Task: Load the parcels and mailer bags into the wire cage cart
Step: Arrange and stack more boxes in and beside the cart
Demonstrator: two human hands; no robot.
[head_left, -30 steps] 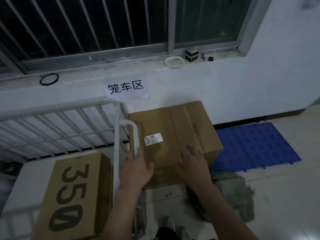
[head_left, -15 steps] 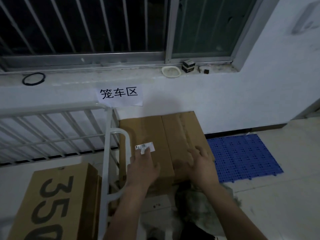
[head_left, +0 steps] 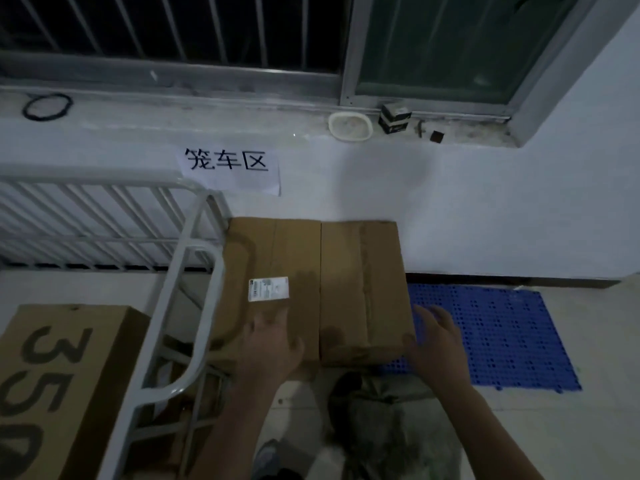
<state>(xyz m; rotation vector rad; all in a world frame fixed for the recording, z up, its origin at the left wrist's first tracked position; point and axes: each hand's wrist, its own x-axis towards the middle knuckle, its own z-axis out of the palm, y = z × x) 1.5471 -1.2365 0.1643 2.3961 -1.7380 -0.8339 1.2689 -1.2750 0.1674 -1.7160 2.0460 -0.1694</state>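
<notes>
A large brown cardboard parcel (head_left: 360,271) with a small white label (head_left: 268,289) stands against the white wall, just right of the white wire cage cart (head_left: 187,271). My left hand (head_left: 272,344) lies flat on the parcel's top near its front edge, below the label, fingers straight. At the parcel's front right corner is my right hand (head_left: 434,337), fingers spread and loosely bent; whether it touches the box is unclear. Inside the cart lies a brown box printed "350" (head_left: 62,382).
A blue perforated floor mat (head_left: 502,330) lies right of the parcel. A grey crumpled mailer bag (head_left: 391,420) sits on the floor under my arms. A paper sign (head_left: 228,168) hangs on the wall. The window sill holds a white dish (head_left: 349,126) and a small dark box (head_left: 394,117).
My right hand slid off the parcel's top to its front right corner. My left hand drew back from the label toward the front edge. The camera view tilted and shifted.
</notes>
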